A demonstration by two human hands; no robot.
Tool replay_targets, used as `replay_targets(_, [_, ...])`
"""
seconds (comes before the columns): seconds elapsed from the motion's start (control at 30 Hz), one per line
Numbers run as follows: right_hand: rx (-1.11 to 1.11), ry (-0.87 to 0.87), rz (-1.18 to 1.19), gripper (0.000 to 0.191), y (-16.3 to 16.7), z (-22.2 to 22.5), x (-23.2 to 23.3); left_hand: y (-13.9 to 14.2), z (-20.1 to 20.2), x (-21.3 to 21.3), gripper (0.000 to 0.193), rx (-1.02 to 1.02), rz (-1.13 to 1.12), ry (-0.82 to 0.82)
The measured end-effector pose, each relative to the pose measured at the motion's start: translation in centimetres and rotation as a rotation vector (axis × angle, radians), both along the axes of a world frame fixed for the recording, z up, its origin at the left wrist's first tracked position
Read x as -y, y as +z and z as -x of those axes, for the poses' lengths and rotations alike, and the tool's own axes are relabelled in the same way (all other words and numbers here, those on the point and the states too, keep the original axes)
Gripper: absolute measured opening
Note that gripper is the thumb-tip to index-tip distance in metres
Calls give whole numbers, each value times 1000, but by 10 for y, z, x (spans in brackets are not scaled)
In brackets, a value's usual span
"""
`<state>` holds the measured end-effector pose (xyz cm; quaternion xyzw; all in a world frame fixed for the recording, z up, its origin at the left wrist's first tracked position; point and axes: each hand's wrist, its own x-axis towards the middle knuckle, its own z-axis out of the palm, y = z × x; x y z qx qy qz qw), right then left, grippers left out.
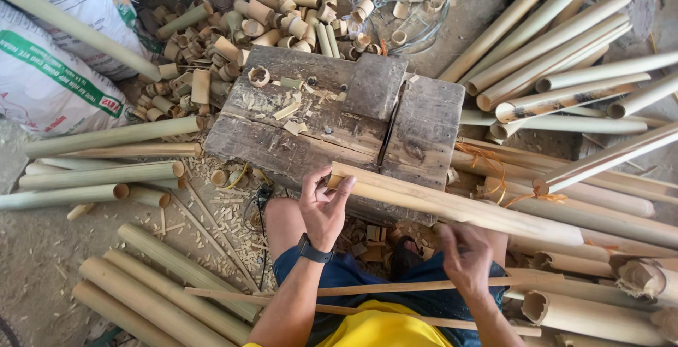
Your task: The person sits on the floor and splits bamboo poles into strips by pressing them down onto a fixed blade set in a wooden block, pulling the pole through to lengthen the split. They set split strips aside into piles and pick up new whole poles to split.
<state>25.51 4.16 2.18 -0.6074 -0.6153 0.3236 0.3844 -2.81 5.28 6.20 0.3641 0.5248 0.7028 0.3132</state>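
Note:
My left hand point(323, 204), with a black watch on the wrist, grips the near end of a long pale bamboo pole point(452, 206) that lies slanted across my lap, its end resting at the front edge of a worn wooden block point(332, 117). My right hand point(466, 254) is curled just below the pole's middle, fingers bent close to it; whether it touches the pole is unclear. Two thin bamboo strips point(381, 289) lie across my knees.
A heap of short cut bamboo rings point(247, 15) lies behind the block. Long bamboo poles are stacked at right point(558, 36) and at left point(106, 176), with more at lower left. White sacks point(49, 71) stand at upper left. Shavings litter the ground.

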Motion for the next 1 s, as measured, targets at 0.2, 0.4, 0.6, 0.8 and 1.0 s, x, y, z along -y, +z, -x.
replay_targets(0.2, [-1325, -112, 681, 46, -7, 28, -3, -7, -8, 11, 39, -54, -63, 8])
replay_targets(0.4, [-1495, -377, 600, 50, 13, 46, -29, -22, -16, 21, 36, -216, -117, 41])
replay_targets(0.6, [-1024, -212, 153, 38, 40, -8, -61, -23, -9, 18, 52, -198, -14, -36])
replay_targets(0.8, [-140, 421, 9, 41, 102, -67, -140, 32, -37, -34, 116, -96, 54, -552])
replay_targets(1.0, [370, 950, 403, 77, 131, -60, -159, 45, -101, -73, 81, 539, -148, -734])
